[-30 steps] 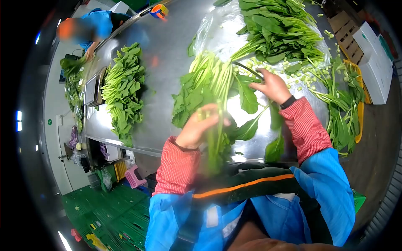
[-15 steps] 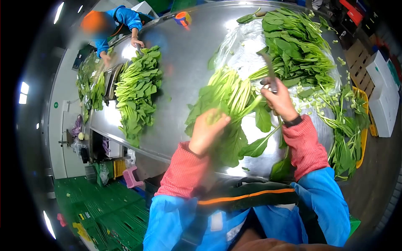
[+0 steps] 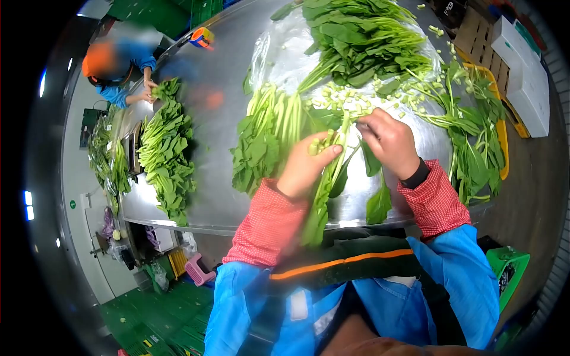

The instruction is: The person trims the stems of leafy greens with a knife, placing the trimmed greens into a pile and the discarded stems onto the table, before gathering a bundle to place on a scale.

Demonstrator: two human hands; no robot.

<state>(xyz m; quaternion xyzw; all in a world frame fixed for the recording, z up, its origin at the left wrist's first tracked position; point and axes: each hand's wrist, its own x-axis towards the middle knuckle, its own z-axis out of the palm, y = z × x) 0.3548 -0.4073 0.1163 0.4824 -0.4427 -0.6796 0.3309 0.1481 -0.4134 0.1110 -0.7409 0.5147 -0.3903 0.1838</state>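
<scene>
My left hand (image 3: 310, 161) is closed round several leafy green stalks (image 3: 320, 204), their pale cut ends showing above the thumb and leaves hanging toward the table edge. Close on its right, my right hand (image 3: 389, 142) is closed with its fingertips pinched beside the stalk tops. What it grips is hidden; the knife seen earlier cannot be made out. Loose leaves (image 3: 378, 202) hang below the right hand. Left of my hands lies a row of trimmed greens (image 3: 258, 142), with cut stem pieces (image 3: 350, 101) scattered beyond.
A large pile of greens (image 3: 362, 41) lies on clear plastic (image 3: 279, 50) on the metal table (image 3: 217, 130). More stalks overhang a yellow crate (image 3: 503, 151) at right. An orange-and-blue tape roll (image 3: 202, 37) stands far back. A co-worker (image 3: 116, 65) handles another row of greens (image 3: 166, 154).
My view has shifted, and my hands are closer together. My left hand now holds stalks upright with cut ends showing. The knife in my right hand is no longer plainly visible.
</scene>
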